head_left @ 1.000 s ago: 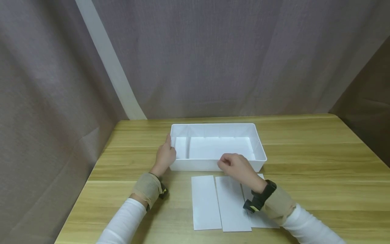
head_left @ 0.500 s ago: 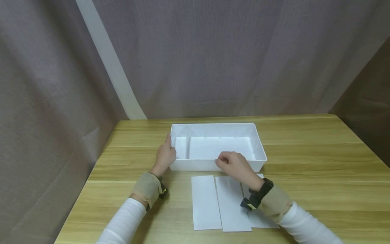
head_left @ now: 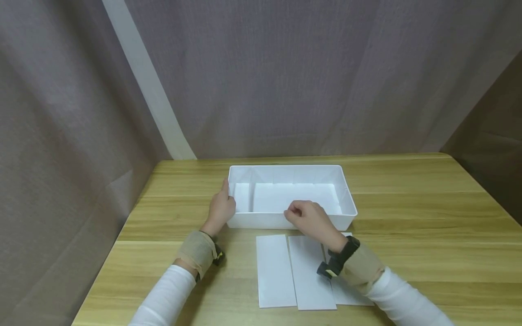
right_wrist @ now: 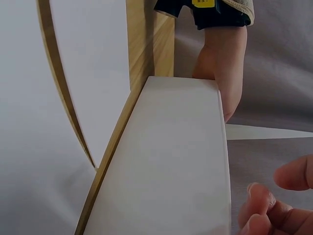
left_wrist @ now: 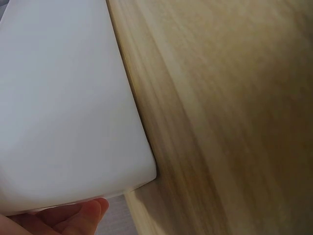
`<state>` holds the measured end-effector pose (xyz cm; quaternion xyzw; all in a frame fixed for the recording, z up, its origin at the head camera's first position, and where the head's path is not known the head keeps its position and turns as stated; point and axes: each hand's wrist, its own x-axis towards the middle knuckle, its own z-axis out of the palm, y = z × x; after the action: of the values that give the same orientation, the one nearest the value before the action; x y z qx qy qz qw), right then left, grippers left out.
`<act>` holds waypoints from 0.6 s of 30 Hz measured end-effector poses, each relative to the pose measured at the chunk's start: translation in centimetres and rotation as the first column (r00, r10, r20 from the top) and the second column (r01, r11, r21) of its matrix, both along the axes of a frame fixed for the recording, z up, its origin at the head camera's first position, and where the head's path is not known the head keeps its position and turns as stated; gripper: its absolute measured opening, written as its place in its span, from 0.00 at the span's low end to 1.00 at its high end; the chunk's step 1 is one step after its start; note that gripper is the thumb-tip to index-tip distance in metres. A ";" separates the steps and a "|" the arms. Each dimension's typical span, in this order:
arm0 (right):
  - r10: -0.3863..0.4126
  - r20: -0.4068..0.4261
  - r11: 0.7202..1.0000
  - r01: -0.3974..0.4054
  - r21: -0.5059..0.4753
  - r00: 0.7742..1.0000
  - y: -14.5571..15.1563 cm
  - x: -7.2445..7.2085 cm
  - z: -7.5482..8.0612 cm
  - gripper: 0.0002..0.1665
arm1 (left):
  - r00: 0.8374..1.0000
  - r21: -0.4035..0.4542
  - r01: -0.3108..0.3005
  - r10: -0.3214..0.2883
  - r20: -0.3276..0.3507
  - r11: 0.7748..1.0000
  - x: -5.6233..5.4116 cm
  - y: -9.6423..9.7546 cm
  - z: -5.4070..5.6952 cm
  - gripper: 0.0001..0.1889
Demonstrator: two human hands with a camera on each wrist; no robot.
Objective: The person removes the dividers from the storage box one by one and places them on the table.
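Note:
My left hand point(head_left: 221, 208) holds the left end of a white plastic box point(head_left: 261, 220), its thumb over the rim and its index finger along the outer wall. In the left wrist view its fingertips point(left_wrist: 88, 215) lie against the box's end. My right hand point(head_left: 311, 220) hovers over the box's front rim with loosely curled fingers. A gap shows between its thumb point(right_wrist: 296, 174) and fingers in the right wrist view, and nothing is in them. An upright white divider point(head_left: 251, 194) crosses the box near its left end, leaving a narrow and a wide compartment.
Three flat white panels lie side by side before the box: a left panel point(head_left: 276, 271), a middle panel point(head_left: 311, 280) and a right panel point(head_left: 346, 292) partly under my right wrist. A wooden table point(head_left: 416, 235) bears everything. A grey-purple curtain point(head_left: 285, 81) hangs behind.
My right hand has drifted slightly left and away from me along the box's front rim. The left hand, box, divider and panels have stayed in place.

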<state>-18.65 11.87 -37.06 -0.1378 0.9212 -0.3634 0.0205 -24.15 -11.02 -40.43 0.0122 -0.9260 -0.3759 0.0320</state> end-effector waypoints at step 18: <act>-0.004 -0.058 1.000 0.002 -0.030 0.998 -0.8 -0.2 0.7 0.10 | 1.000 0.017 0.005 -0.005 0.014 1.000 0.1 0.0 0.1 0.31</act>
<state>-18.84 11.07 -36.38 -0.1472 0.9160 -0.3730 -0.0090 -24.04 -11.01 -40.29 0.0127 -0.9231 -0.3836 0.0246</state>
